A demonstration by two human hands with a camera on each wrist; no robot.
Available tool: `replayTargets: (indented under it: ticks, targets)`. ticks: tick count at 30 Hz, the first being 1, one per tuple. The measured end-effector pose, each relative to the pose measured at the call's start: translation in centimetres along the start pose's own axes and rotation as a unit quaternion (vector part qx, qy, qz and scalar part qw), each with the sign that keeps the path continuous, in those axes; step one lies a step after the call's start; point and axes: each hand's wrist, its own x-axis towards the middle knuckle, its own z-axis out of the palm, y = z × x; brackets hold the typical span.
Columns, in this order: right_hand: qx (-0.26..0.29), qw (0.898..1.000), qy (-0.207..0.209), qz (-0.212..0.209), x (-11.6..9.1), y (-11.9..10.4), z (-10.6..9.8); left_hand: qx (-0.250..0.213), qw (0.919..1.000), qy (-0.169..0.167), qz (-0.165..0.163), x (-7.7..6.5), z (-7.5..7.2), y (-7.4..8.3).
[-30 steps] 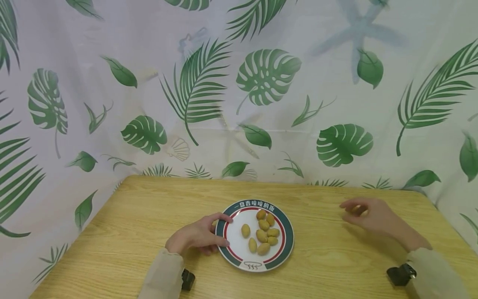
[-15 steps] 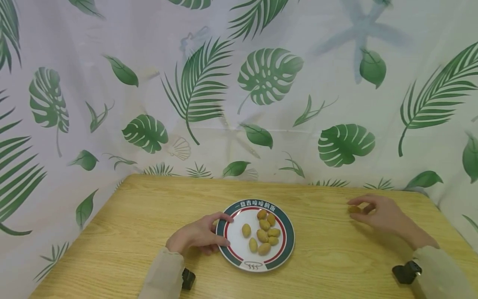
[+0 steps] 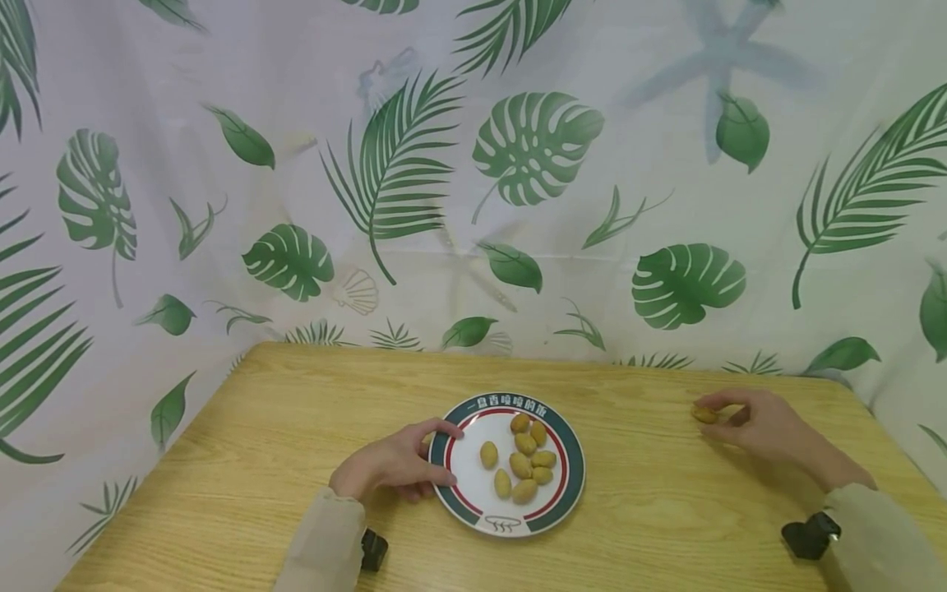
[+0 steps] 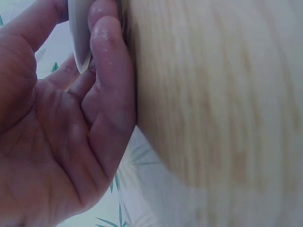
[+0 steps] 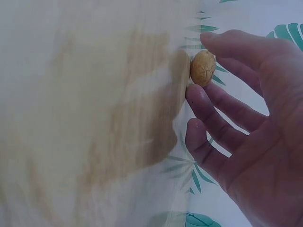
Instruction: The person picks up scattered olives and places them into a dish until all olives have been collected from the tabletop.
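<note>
A white plate with a dark green rim and a red ring rests on the table, bearing several small oval yellow-brown fruits. My left hand grips its left edge, one finger and the thumb over the rim; from the left wrist view, other fingers lie beneath the edge. Far to the right, my right hand has one more oval yellow-brown fruit between thumb and fingertips. Close up, this fruit looks wrinkled and sits right at the table surface, with the fingertips at its side.
The wooden table reaches back to a white cloth printed with green leaves, which also hangs along the left side. Black devices are worn at both wrists, by the beige sleeves.
My right hand has shifted a little to the right, and the fruit at its fingertips, hidden a second ago, now shows. The left hand and plate have stayed in place.
</note>
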Motion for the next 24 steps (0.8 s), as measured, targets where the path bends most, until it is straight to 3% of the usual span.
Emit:
replayTargets:
  ticks: [24]
  targets:
    - [-0.034, 0.999, 0.022, -0.009, 0.66, 0.46, 0.63, 0.004, 1.0, -0.001, 0.001, 0.14, -0.06, -0.07]
